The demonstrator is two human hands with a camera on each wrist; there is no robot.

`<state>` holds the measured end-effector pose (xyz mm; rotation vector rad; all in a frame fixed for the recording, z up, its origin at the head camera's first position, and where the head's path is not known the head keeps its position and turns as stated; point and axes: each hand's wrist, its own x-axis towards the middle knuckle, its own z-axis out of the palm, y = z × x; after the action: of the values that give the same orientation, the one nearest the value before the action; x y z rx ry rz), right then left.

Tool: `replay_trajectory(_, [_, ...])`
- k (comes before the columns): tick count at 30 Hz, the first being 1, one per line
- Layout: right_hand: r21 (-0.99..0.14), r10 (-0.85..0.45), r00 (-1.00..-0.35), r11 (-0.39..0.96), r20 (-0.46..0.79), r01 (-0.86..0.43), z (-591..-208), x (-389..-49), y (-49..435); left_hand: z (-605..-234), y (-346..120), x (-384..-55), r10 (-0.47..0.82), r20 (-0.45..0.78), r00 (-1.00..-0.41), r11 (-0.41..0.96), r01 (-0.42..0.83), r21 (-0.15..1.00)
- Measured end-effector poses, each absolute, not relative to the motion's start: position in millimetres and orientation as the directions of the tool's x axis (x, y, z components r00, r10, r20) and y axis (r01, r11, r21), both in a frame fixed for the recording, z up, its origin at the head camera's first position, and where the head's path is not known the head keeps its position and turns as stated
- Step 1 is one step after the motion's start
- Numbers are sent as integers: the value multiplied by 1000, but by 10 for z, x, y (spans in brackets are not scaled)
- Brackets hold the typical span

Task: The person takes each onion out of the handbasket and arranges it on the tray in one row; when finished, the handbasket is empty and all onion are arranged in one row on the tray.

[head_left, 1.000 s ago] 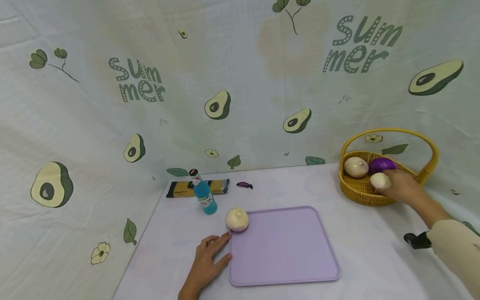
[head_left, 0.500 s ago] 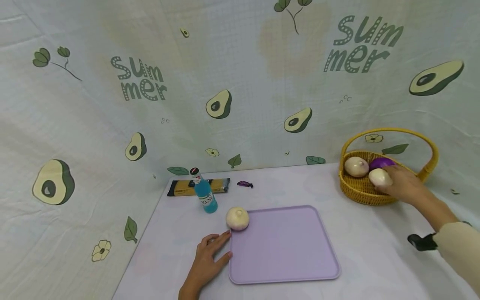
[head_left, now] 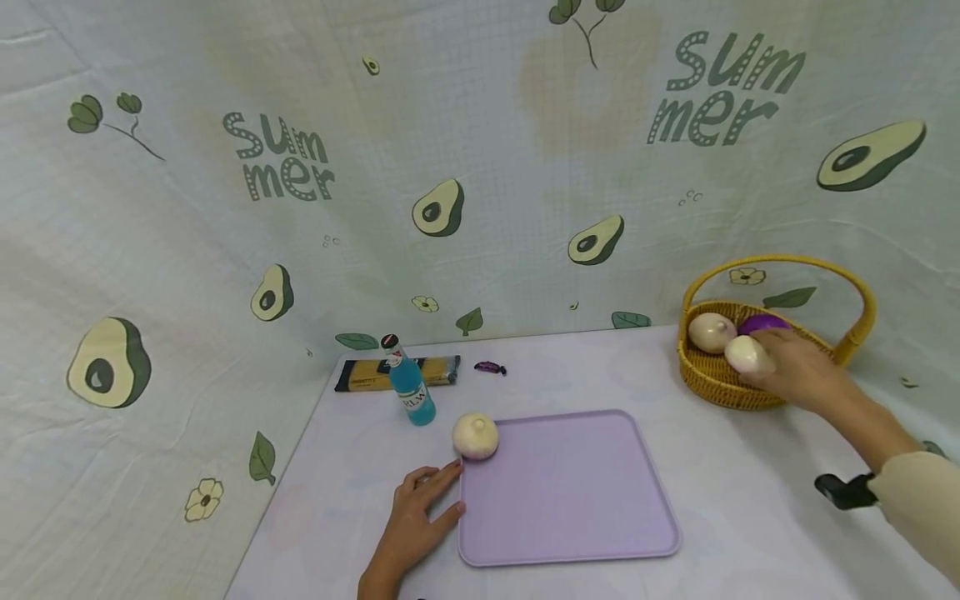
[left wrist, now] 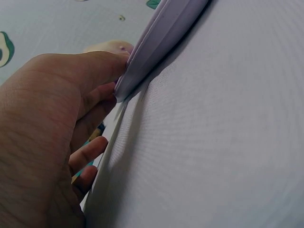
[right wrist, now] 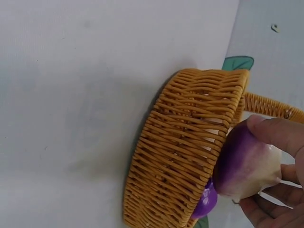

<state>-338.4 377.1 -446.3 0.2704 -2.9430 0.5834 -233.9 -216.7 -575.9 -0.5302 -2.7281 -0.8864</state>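
My right hand (head_left: 806,371) grips a turnip (right wrist: 247,164), purple on one side and white on the other, at the rim of the wicker basket (head_left: 720,390). Thumb and fingers are curled round it. Inside the basket are another pale turnip (head_left: 712,333) and a purple round thing (head_left: 762,323), partly hidden by my hand. My left hand (head_left: 417,515) rests with loose, spread fingers at the left edge of the lilac tray (head_left: 570,492); its thumb touches the rim in the left wrist view. A third turnip (head_left: 475,437) sits at the tray's far left corner.
Behind the tray stands a blue bottle (head_left: 409,388), in front of a spaghetti packet (head_left: 367,376). A small purple-wrapped candy (head_left: 490,367) lies to their right. The basket's tall handle (head_left: 780,260) arches over it. A printed cloth (head_left: 525,167) hangs behind the table.
My right hand has shifted the turnip slightly left and up, toward the basket's near rim. My left hand stays at the tray's edge.
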Motion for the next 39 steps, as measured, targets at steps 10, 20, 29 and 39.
replay_trajectory(10, [-297,-216,-942,910,256,-290,-4449,-3335,3634,-5764,-2165,-2360,273,362,-891,756,431,492])
replay_trajectory(20, [-282,-257,-911,893,324,-352,-4449,-3286,3491,-5762,-2172,-2352,274,326,-905,757,412,507])
replay_trajectory(29, [-277,-274,-899,885,341,-374,-4446,-3242,3370,-5761,-2176,-2350,268,300,-915,746,394,536])
replay_trajectory(39, [-297,-292,-905,874,310,-384,-4443,-3202,3272,-5736,-2172,-2346,265,264,-928,759,369,537])
